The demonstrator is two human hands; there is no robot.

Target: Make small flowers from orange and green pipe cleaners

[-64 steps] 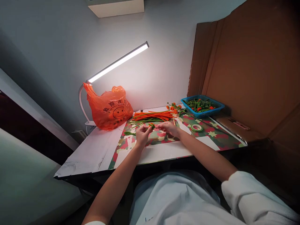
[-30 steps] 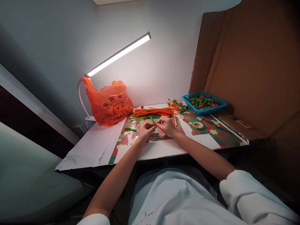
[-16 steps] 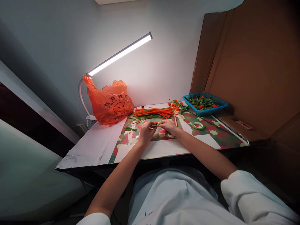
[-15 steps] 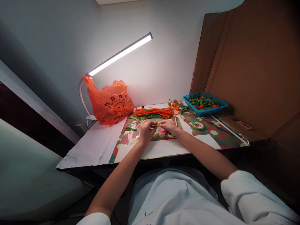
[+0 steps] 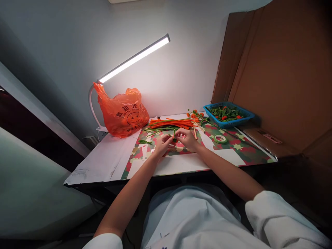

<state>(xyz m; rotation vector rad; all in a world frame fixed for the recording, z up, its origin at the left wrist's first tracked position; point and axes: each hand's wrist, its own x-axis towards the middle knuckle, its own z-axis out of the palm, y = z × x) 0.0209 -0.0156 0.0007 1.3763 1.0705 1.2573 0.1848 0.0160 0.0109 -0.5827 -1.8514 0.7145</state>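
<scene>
both hands, the left hand (image 5: 161, 146) and right hand (image 5: 187, 139), pinch a small green pipe-cleaner piece (image 5: 174, 136) between them at frame centre, just above the counter (image 5: 103, 162), near the orange and green pipe cleaners (image 5: 172, 123).

A small green pipe-cleaner piece (image 5: 174, 136) stands upright, pinched above the patterned mat.

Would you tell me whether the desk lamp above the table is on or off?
On: the desk lamp bar glows bright white and lights the wall and the orange bag beneath it.
</scene>
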